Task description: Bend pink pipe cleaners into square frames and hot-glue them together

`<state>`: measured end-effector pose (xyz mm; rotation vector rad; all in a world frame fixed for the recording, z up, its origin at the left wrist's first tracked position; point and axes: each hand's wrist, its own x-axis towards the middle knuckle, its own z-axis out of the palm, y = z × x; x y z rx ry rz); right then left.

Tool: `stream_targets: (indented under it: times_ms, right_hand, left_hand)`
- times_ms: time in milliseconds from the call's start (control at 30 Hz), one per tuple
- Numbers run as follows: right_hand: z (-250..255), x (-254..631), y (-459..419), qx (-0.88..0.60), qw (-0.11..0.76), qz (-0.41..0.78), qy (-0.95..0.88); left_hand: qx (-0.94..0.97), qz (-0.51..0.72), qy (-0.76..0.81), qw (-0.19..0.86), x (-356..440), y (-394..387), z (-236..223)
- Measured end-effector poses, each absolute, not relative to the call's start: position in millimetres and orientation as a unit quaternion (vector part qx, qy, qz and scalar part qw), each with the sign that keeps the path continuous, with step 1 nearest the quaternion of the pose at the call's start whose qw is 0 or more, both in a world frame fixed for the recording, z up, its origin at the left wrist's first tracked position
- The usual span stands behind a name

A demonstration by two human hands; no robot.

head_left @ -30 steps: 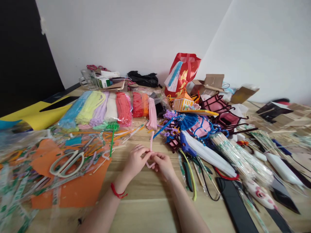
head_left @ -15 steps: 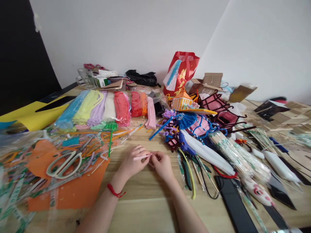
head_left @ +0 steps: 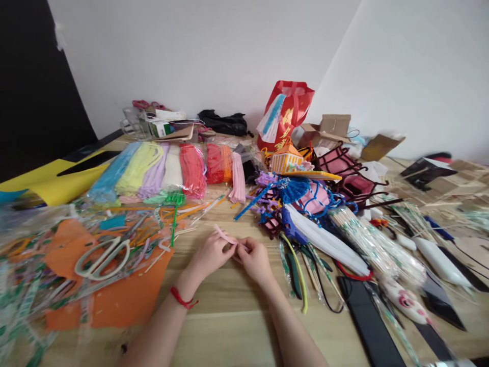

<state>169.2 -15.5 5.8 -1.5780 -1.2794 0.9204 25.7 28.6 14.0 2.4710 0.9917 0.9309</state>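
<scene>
Pink strip point(head_left: 224, 236) has swung its free end upward since the earlier frame
Left hand point(head_left: 212, 253) and right hand point(head_left: 254, 261) both pinch it, close together, above the desk point(head_left: 225, 316), well out from its back edge; scissors point(head_left: 106, 256) lie toward the left edge

One pink strip point(head_left: 224, 236), pinched by left hand point(head_left: 214, 253) and right hand point(head_left: 255, 261) above a wooden table point(head_left: 223, 329), one pair of white-handled scissors point(head_left: 105, 259) among scraps point(head_left: 69, 239) at left, bagged bundles of coloured strips point(head_left: 172, 168) behind, one red bag point(head_left: 294, 112) standing near the wall point(head_left: 191, 51)
</scene>
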Motion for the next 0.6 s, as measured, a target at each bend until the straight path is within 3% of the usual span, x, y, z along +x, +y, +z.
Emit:
stream_targets:
  times_ms: [300,600]
  right_hand:
    - [9.6,170.2,-18.4,-0.625,0.451,0.386,-0.507]
    - [3.2,171.5,-14.4,-0.587,0.493,0.460,-0.449]
  left_hand:
    - [0.822,0.333,0.382,0.262,27.4,29.3,8.3]
    - [0.801,0.344,0.405,0.275,28.9,28.5,1.8]
